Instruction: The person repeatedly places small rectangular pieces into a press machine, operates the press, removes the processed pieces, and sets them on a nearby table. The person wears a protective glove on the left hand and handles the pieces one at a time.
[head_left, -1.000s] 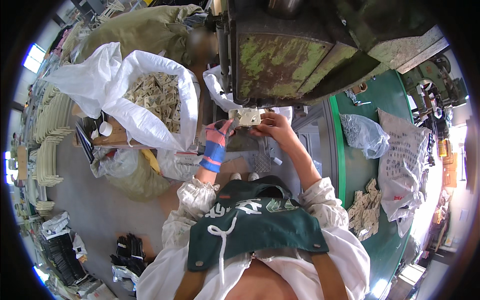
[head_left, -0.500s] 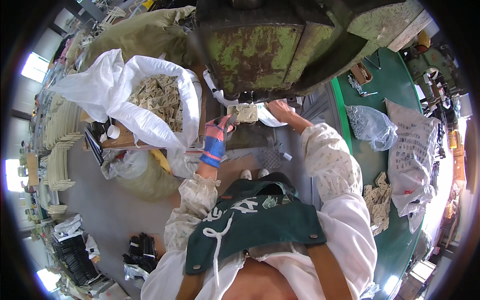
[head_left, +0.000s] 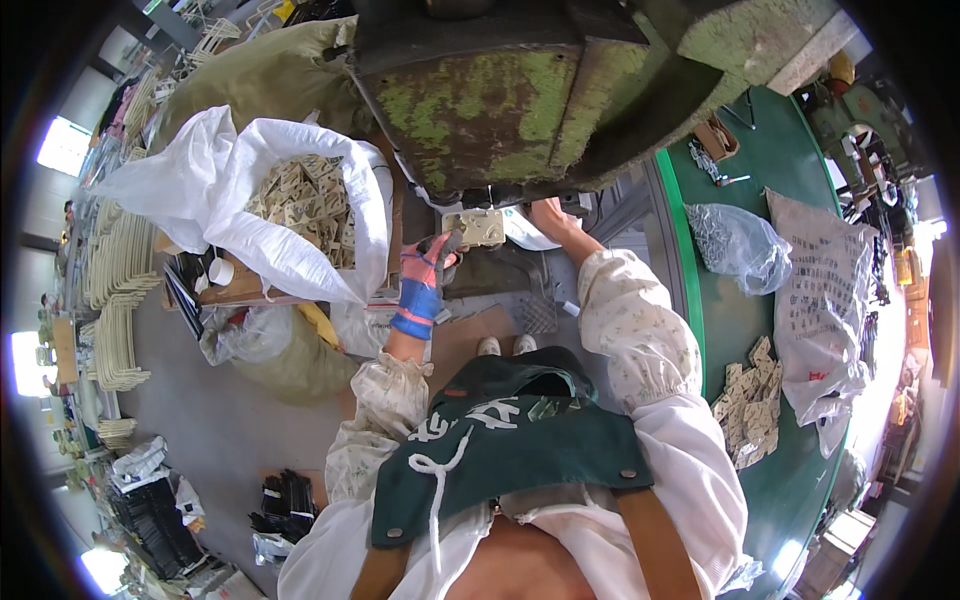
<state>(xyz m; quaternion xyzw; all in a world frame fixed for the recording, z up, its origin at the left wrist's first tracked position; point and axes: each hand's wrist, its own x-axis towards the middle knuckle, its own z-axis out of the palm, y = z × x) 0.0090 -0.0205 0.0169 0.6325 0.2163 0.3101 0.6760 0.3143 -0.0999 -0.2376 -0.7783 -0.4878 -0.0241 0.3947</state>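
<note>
The view cuts off the top of the worn green machine [head_left: 480, 110], and its lower edge crowds the fingers of your right hand [head_left: 553, 220]; they are too hard to make out to tell whether they are spread or holding anything; your gloved left hand [head_left: 428, 262] has its fingers bent against the left end of the beige part [head_left: 476, 228], just below the machine's edge; how firmly they grip cannot be told.

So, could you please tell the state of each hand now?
Left hand, in pink-and-blue glove: closed, holding cream rectangular piece.
Right hand, bare: grip hidden, cannot tell.
</note>
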